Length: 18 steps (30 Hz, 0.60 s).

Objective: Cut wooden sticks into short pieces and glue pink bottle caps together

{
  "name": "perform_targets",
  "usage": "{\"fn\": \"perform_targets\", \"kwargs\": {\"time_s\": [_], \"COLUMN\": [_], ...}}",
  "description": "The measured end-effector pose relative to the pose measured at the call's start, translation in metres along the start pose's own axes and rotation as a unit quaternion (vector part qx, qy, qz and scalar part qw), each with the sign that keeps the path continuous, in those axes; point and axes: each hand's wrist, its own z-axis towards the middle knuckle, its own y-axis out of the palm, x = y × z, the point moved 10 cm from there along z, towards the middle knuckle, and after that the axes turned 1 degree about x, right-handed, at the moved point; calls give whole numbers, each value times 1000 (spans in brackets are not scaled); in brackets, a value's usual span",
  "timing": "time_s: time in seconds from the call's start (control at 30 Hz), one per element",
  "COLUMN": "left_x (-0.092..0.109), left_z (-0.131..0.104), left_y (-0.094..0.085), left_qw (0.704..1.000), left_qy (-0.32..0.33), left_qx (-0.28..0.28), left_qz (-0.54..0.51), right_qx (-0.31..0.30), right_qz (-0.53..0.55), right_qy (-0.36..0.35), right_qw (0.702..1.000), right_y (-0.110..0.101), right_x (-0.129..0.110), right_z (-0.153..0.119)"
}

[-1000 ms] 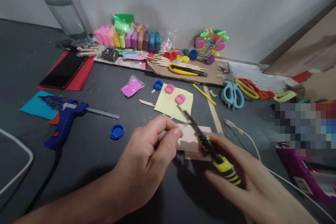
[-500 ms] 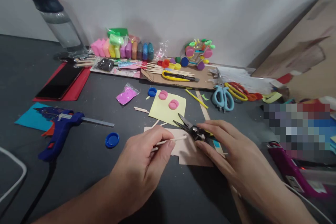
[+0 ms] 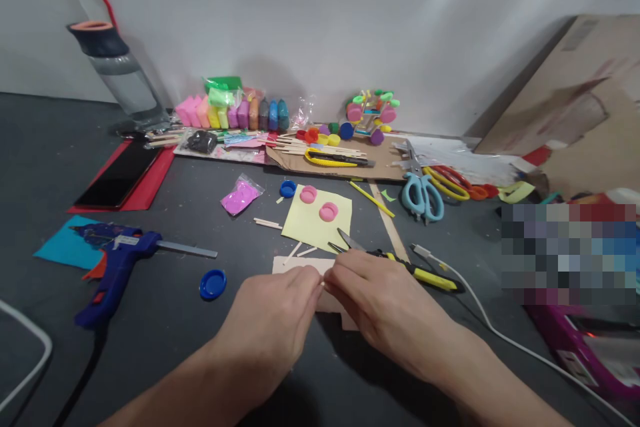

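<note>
My left hand [image 3: 273, 317] is closed in a pinch on a thin wooden stick [image 3: 323, 284], of which only a pale bit shows between the fingers. Against it, my right hand [image 3: 383, 303] is closed too, its fingertips pinching at the same stick. Both hands meet over a beige cardboard piece [image 3: 285, 265]. Beneath and behind my right hand lie the yellow-and-black pliers [image 3: 435, 278], jaws spread. Beyond the cardboard, a pale yellow paper [image 3: 315, 230] bears two pink caps [image 3: 329, 211]. Short wooden sticks [image 3: 293, 253] lie by the paper.
On the left are a blue glue gun [image 3: 113, 267], a blue cap [image 3: 213, 284], a phone [image 3: 120, 173] and a water bottle [image 3: 120, 80]. Along the back sit clay packs [image 3: 245, 113], a yellow cutter [image 3: 335, 159] and blue-handled scissors [image 3: 423, 197]. A white cable [image 3: 480, 310] runs at right.
My right hand has let go of the pliers, leaving them on the table, and moved left to the stick in my left hand. The camera view has tilted slightly up.
</note>
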Motion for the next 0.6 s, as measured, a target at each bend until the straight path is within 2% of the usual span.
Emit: {"fn": "perform_targets", "kwargs": {"time_s": [0.13,0.27,0.43,0.6], "left_x": [-9,-20,-27,-22], "left_z": [4,6,6,3], "left_y": [7,15,18,18], "left_qw": [998,992,988,989], "left_qy": [-41,-98,-133,-127], "left_qx": [-37,-71,-78,-69], "left_qz": [17,-21,-32,-42], "right_qx": [-13,-6,14,42], "right_qz": [-15,-25,-39,-68], "right_qy": [30,67,82,100], "right_qw": [999,997,996,992], "right_y": [13,16,14,11], "right_x": [5,10,9,16], "right_z": [2,3,6,4]}}
